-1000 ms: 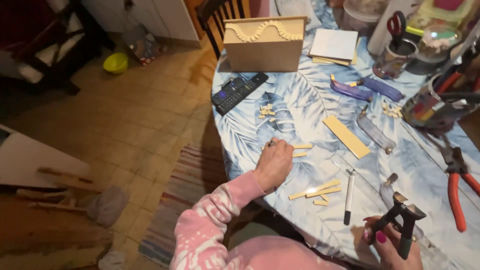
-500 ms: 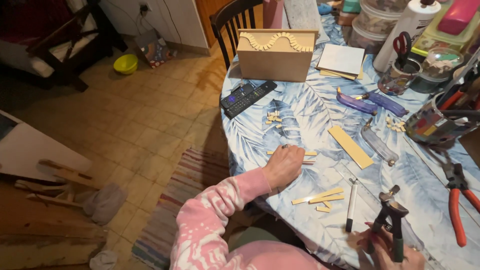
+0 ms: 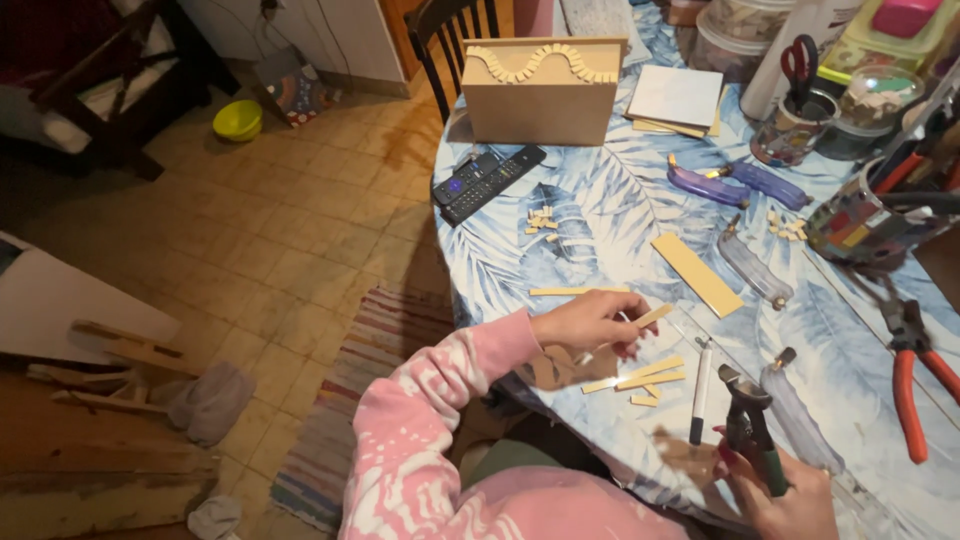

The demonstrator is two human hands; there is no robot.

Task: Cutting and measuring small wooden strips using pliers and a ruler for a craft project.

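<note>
Both hands grip: left hand [image 3: 590,322] pinches a tile strip [image 3: 652,316], right hand [image 3: 790,492] holds nippers [image 3: 750,425].

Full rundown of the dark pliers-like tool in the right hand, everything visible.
The dark metal nipper tool stands roughly upright in the right hand at the table's near edge. Its black jaws point up, slightly parted, with nothing between them. The handles look dark green and vanish into the fist. Fingers wrap the handles; nothing else touches it. A black marker pen lies just left.

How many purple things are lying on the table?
2: one purple tool lies mid-table, the other purple tool beside it toward the mosaic jar. Clutter there may hide more.
</note>
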